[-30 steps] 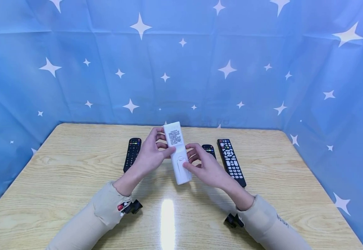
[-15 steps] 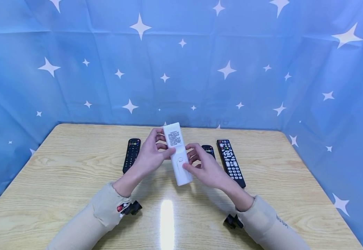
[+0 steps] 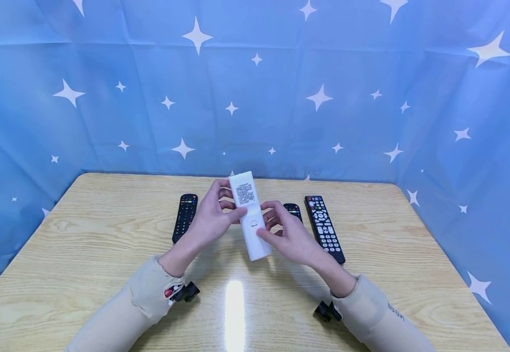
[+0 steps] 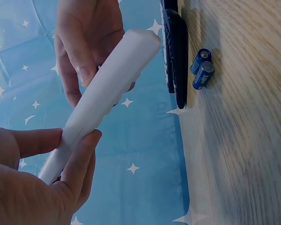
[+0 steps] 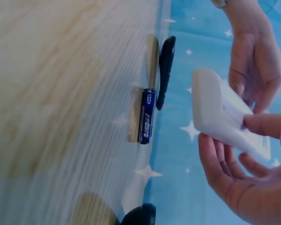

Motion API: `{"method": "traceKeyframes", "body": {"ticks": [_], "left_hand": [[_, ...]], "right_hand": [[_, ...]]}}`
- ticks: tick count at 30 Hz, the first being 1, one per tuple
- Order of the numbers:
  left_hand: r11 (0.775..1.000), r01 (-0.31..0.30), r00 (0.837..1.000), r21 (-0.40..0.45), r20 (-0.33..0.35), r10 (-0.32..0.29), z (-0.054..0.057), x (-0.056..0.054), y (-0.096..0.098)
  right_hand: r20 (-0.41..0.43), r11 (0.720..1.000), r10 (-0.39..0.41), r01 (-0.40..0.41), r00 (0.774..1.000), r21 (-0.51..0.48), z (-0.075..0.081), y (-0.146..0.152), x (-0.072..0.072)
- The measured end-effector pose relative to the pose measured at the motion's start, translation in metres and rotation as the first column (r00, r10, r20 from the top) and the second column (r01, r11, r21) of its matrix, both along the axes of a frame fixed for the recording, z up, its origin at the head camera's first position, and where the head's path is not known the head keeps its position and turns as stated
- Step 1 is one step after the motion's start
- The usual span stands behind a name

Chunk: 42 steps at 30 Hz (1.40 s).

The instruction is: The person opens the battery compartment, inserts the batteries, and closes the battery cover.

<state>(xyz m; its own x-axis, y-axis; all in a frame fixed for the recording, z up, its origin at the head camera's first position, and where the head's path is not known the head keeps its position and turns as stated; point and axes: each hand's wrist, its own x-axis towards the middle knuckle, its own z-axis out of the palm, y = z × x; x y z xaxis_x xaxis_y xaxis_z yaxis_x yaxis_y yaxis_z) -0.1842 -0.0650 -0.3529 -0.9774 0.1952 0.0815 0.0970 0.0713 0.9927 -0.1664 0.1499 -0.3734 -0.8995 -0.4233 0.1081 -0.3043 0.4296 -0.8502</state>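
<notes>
A white remote control [image 3: 257, 244] is held tilted above the table, its back turned up with a QR code label [image 3: 245, 194] and a battery cover [image 3: 254, 229]. My left hand [image 3: 211, 215] grips its far half from the left side, thumb on the back. Lower down, my right hand [image 3: 292, 237] pinches the other edge, with its thumb on the battery cover. In the left wrist view the remote's plain side shows between both hands. Blue AAA batteries [image 4: 204, 75] lie on the table below it; one battery [image 5: 146, 117] shows in the right wrist view.
Black remotes lie on the wooden table [image 3: 105, 244]: one [image 3: 186, 215] by the left forearm, one [image 3: 293, 210] partly hidden behind the right hand, and a longer one [image 3: 325, 230] further right. A blue star-patterned curtain [image 3: 255, 98] hangs behind the table.
The dark line along the battery cover's edge has faded, and the cover looks flush with the remote's back. Both hands stay in nearly the same place.
</notes>
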Motion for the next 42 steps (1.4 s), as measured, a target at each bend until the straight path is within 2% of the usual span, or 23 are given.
{"method": "traceKeyframes", "body": {"ticks": [8,14,22,31,42], "left_hand": [[1.0,-0.004,1.0,0.006,0.009,0.004,0.0,0.0,0.0],[1.0,-0.013,1.0,0.017,0.023,0.013,0.001,0.001,-0.001],[1.0,-0.02,1.0,0.009,0.019,0.02,0.0,-0.001,-0.004],[0.999,-0.029,0.999,0.035,0.028,0.028,0.0,-0.003,-0.004],[0.997,-0.025,0.999,0.071,0.041,0.022,0.0,-0.004,-0.003]], "right_hand": [[0.007,1.0,-0.024,0.024,1.0,0.017,0.001,-0.001,0.001],[-0.017,0.998,-0.027,0.028,0.999,0.05,0.0,0.0,0.002],[0.006,0.997,0.008,-0.008,1.0,0.078,0.001,0.001,0.006],[-0.061,0.988,0.022,-0.013,0.998,0.154,0.002,-0.002,0.009],[-0.068,0.986,0.01,0.001,0.998,0.168,0.003,-0.004,0.01]]}}
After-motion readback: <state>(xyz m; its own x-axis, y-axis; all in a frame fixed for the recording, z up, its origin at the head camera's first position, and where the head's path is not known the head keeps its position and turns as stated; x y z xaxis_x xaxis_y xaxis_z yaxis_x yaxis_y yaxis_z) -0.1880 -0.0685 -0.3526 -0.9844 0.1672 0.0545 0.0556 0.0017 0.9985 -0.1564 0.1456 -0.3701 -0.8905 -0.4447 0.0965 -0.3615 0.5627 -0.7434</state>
